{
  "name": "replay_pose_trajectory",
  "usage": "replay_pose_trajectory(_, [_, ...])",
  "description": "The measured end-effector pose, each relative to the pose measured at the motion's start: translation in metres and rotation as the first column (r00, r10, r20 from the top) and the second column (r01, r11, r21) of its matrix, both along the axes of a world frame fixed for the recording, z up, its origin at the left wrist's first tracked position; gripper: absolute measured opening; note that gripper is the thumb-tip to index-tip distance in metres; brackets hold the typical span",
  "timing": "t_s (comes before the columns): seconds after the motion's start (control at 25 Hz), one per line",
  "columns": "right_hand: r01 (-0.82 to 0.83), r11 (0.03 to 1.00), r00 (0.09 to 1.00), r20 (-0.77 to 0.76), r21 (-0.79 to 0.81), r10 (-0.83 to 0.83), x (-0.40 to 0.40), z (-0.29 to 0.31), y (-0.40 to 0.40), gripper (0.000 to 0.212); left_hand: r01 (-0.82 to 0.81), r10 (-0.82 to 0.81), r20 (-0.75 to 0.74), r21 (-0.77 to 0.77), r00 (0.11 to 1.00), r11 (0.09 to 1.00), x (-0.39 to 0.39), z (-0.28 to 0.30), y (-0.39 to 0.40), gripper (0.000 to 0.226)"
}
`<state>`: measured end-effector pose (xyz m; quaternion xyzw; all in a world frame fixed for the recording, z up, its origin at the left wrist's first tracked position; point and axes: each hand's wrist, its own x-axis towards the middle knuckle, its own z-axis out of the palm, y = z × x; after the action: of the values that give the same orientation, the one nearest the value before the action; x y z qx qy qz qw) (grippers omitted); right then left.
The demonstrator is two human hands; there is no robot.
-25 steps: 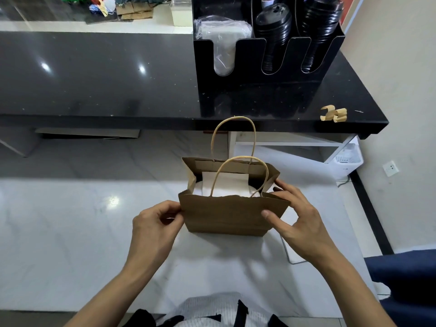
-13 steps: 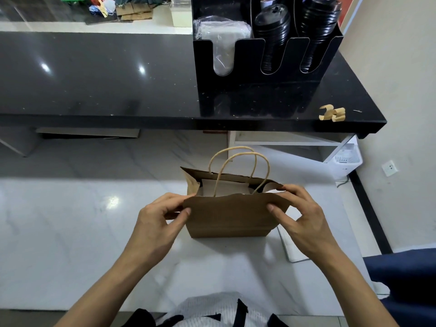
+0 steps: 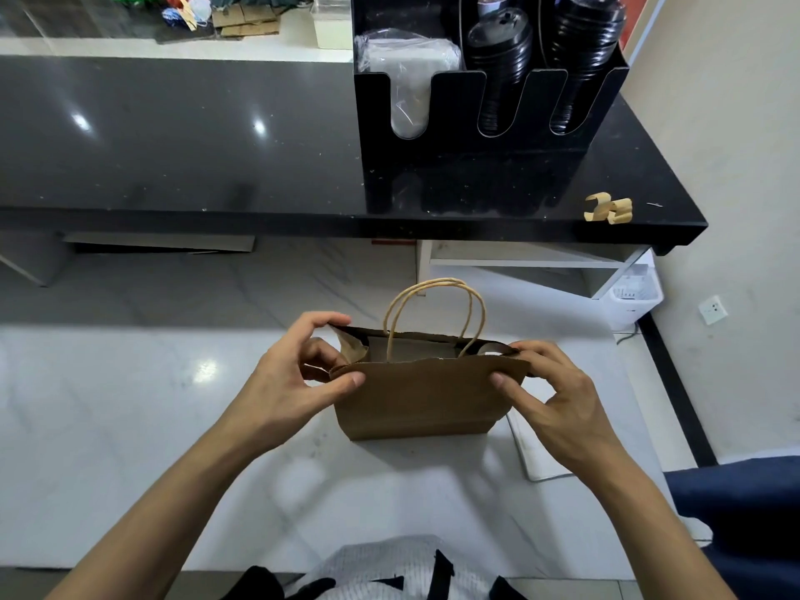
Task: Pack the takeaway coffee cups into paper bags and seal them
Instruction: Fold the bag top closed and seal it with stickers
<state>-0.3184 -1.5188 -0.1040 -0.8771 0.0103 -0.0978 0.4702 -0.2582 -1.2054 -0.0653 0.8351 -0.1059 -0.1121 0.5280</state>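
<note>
The paper bag [image 3: 415,400] stands upright on the white counter [image 3: 130,426], just in front of the person, with both hands at its mouth; what it holds is mostly hidden, only a pale shape showing between the two walls. The likeliest trouble is an uneven close: if one end is pressed flat before the other, the top edge will probably crease crooked and the seal will not lie true; the twin cord handles [image 3: 435,313] stand up between the walls and could get caught in a fold; a hard squeeze might crush or tip whatever is inside; and a sideways tug could topple the light bag.

The left hand [image 3: 294,383] pinches the left end of the mouth, thumb on the near wall and forefinger arched over to the far edge, the other fingers curled beneath; the right hand [image 3: 558,400] pinches the right end, thumb on the near wall and fingers wrapped over the corner; both forearms reach in from below, angled toward each other.
</note>
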Motion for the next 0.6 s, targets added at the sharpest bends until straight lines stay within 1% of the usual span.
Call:
replay_pose_trajectory(0.08, [0.001, 1.0, 1.0, 0.029, -0.009, -0.001, 0.0, -0.002, 0.0, 0.01, -0.04, 0.039, 0.045, 0.021, 0.998, 0.999, 0.001, -0.004, 0.002, 0.043])
replay_pose_trajectory(0.12, [0.017, 1.0, 0.999, 0.031, -0.005, -0.017, 0.0, -0.003, 0.0, 0.011, -0.064, 0.062, 0.064, 0.04, 0.996, 0.997, 0.002, -0.005, 0.003, 0.037])
replay_pose_trajectory(0.16, [0.042, 0.999, 0.999, 0.019, 0.022, -0.043, 0.0, -0.003, 0.0, 0.014, -0.083, 0.078, 0.079, 0.061, 0.994, 0.995, 0.002, -0.006, 0.005, 0.032])
replay_pose_trajectory(0.24, [0.074, 0.992, 0.997, -0.016, 0.103, -0.073, -0.001, -0.001, 0.0, 0.029, -0.074, 0.067, 0.094, 0.067, 0.993, 0.995, 0.004, -0.008, 0.007, 0.027])
replay_pose_trajectory(0.28, [0.06, 0.992, 0.998, -0.016, 0.107, -0.059, 0.0, -0.001, -0.001, 0.036, -0.053, 0.047, 0.096, 0.051, 0.994, 0.997, 0.006, -0.01, 0.007, 0.024])
replay_pose_trajectory(0.32, [0.029, 0.997, 1.0, -0.003, 0.075, -0.028, 0.001, 0.0, -0.002, 0.041, -0.026, 0.022, 0.099, 0.038, 0.995, 0.999, 0.007, -0.01, 0.006, 0.022])
replay_pose_trajectory(0.36, [-0.007, 0.999, 1.0, 0.01, 0.033, 0.007, 0.002, 0.001, -0.001, 0.042, -0.003, -0.001, 0.101, 0.037, 0.995, 0.999, 0.007, -0.01, 0.004, 0.02])
replay_pose_trajectory(0.44, [-0.03, 1.0, 0.999, 0.027, -0.005, 0.03, 0.005, 0.002, -0.002, 0.031, 0.013, -0.018, 0.107, 0.043, 0.994, 0.999, 0.008, -0.01, -0.002, 0.019])
replay_pose_trajectory(0.52, [-0.013, 1.0, 1.0, 0.023, 0.022, 0.012, 0.008, 0.003, -0.002, 0.024, 0.014, -0.018, 0.106, 0.034, 0.994, 0.999, 0.008, -0.01, -0.004, 0.02])
replay_pose_trajectory(0.6, [0.007, 0.999, 1.0, 0.021, 0.049, -0.008, 0.009, 0.003, -0.001, 0.022, 0.024, -0.026, 0.125, 0.019, 0.992, 1.0, 0.008, -0.012, -0.004, 0.018])
